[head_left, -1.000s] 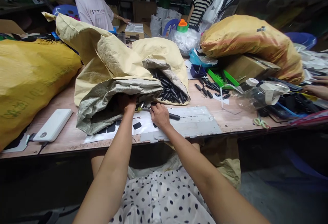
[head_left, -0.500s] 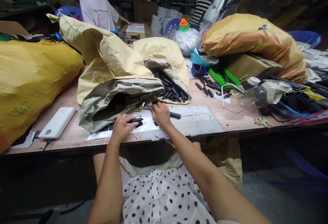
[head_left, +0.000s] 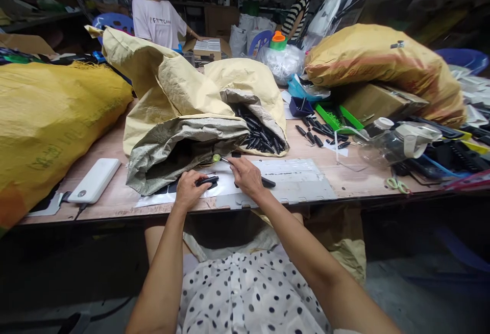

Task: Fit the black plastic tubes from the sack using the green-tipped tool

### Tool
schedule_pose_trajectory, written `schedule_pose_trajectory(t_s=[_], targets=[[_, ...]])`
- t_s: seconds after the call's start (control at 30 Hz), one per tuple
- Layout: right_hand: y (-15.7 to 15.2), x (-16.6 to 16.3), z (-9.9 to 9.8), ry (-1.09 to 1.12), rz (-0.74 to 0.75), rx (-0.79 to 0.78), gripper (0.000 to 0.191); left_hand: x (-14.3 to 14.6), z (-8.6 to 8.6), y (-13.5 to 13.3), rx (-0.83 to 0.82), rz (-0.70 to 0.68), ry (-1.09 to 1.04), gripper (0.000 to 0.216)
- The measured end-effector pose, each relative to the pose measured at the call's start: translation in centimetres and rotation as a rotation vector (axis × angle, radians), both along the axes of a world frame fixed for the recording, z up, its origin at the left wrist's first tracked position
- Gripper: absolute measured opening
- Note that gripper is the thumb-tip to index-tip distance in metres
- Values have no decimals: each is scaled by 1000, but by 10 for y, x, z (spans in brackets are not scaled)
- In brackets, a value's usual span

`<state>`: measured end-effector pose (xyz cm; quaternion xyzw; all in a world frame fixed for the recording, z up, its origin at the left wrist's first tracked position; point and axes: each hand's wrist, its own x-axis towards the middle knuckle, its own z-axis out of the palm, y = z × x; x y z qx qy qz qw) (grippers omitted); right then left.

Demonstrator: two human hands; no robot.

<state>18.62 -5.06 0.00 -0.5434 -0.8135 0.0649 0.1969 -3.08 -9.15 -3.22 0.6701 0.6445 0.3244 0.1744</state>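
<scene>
My left hand (head_left: pixel 188 189) rests on a white sheet with black stickers (head_left: pixel 220 185) at the table's front edge, fingers closed round a small black cylindrical part (head_left: pixel 207 181). My right hand (head_left: pixel 247 176) lies just to its right and grips tweezers with a yellow-green end (head_left: pixel 219 159); a black handle (head_left: pixel 268 182) sticks out on its far side. Right behind both hands, an open tan woven sack (head_left: pixel 191 114) lies on its side. Several black parts (head_left: pixel 262 137) spill from its right mouth.
A white power bank (head_left: pixel 94 181) lies at front left beside a full yellow sack (head_left: pixel 49 120). Another full sack (head_left: pixel 386 69), a cardboard box, green trays (head_left: pixel 333 117), loose black parts and a plastic bottle (head_left: pixel 398 143) crowd the right. Two people stand at the back.
My left hand came out of the sack's left mouth and down onto the sticker sheet, now holding a black part. My right hand has stayed put with the tweezers.
</scene>
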Motion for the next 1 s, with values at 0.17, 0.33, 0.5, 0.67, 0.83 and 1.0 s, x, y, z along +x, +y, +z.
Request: schedule_pose_trajectory(t_s=[0.17, 0.33, 0.5, 0.67, 0.83, 1.0], targets=[[-33, -2, 9, 17, 115, -51, 41, 1, 1, 1, -24, 16, -19, 11], [-49, -6, 12, -113, 132, -96, 44, 4, 3, 2, -33, 33, -33, 4], [-49, -4, 12, -113, 98, -57, 44, 6, 4, 2, -32, 54, -38, 6], [-50, 3, 11, -72, 90, -34, 44, 8, 5, 2, -44, 62, -37, 9], [-47, 8, 6, -72, 57, -60, 42, 8, 7, 2, -49, 60, -33, 9], [-21, 4, 4, -12, -5, 23, 42, 11, 9, 0, -44, 65, 16, 9]])
